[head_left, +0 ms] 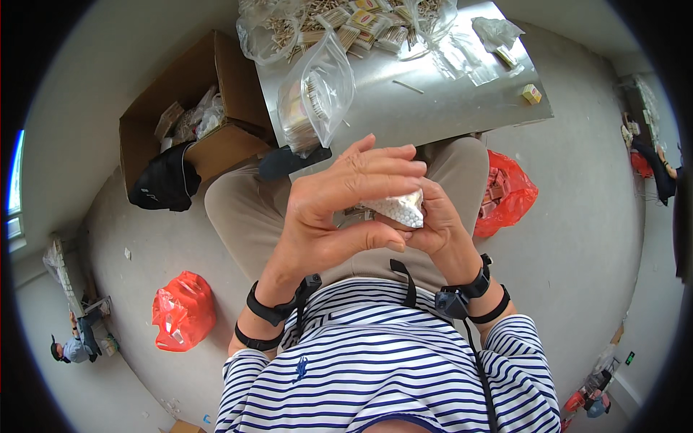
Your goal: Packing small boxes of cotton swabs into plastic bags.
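A pack of cotton swabs [401, 210] in clear wrapping is in front of my lap, its white tips facing right. My right hand [442, 224] is closed around the right end of the pack. My left hand [339, 206] arches around its left side, fingers stretched over the top and the thumb apart below; whether the palm touches the pack is hidden. Just beyond my left hand, a clear zip bag [338, 94] with swab packs inside stands with its mouth open at the table's near left edge.
The metal table [447, 108] carries a heap of loose swabs and packs [361, 25] at the back. A small yellow box [532, 94] sits by its right edge. An open carton [234, 79] stands left; red bags [184, 310] lie on the floor on both sides.
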